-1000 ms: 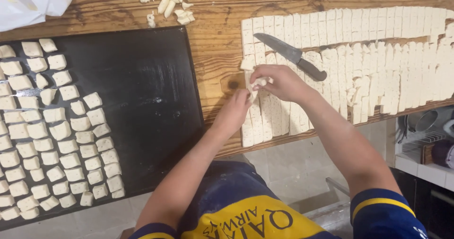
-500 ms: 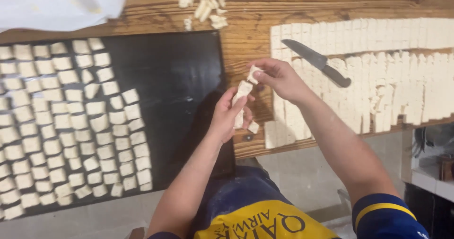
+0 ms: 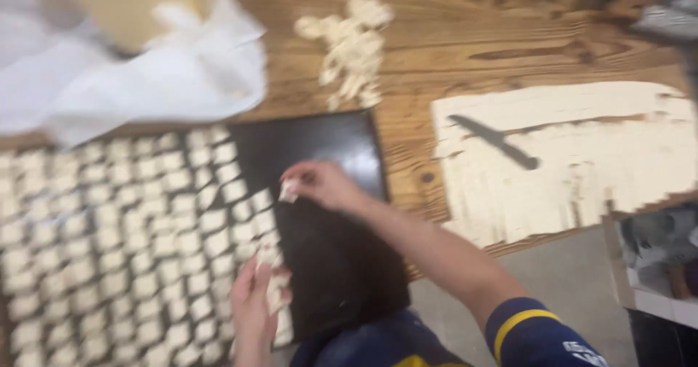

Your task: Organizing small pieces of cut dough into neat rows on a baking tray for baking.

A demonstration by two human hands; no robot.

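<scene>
Wooden worktop (image 3: 465, 40) is seen blurred. At left, a black tray (image 3: 342, 265), shifted rightward in view since a moment ago, is filled with pale dough squares (image 3: 123, 251). Several squares are clasped in the left hand (image 3: 258, 301); one square (image 3: 289, 190) (now carried off the cut sheet (image 3: 582, 163)) is pinched over the tray by the right hand (image 3: 323, 185). A knife (image 3: 494, 142) lies rightward.

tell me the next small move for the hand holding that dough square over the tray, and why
Probably set it down. The right hand pinches one dough square just above the dark tray, at the edge of the filled rows, beside bare tray surface. The left hand holds more pieces ready.
</scene>
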